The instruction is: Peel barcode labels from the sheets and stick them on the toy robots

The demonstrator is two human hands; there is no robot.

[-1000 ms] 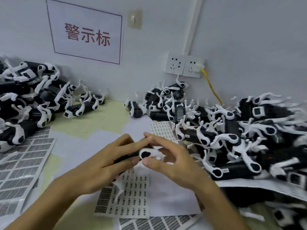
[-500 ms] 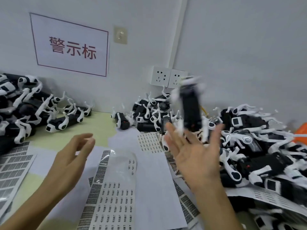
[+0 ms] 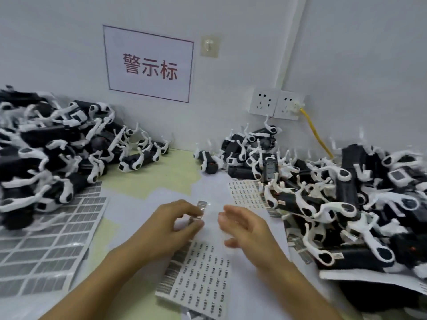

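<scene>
Many small black-printed barcode labels [image 3: 203, 271].

We recorded the toy robots at left [image 3: 46, 153] and the toy robots at right [image 3: 346, 204] as black bodies with white limbs; one far robot [image 3: 209, 162] carried a small red dot. The near label sheet [image 3: 201, 273] was white with rows of small black marks and a column of black barcodes on its left edge. The sheet at left [image 3: 46, 245] showed a grid of grey rectangles on white. The tabletop [image 3: 171, 174] was pale yellow-green. The wall sign [image 3: 150, 65] was white with a dark red border and red characters. The sockets [image 3: 275, 105] were white, the cable [image 3: 316, 132] yellow.
</scene>
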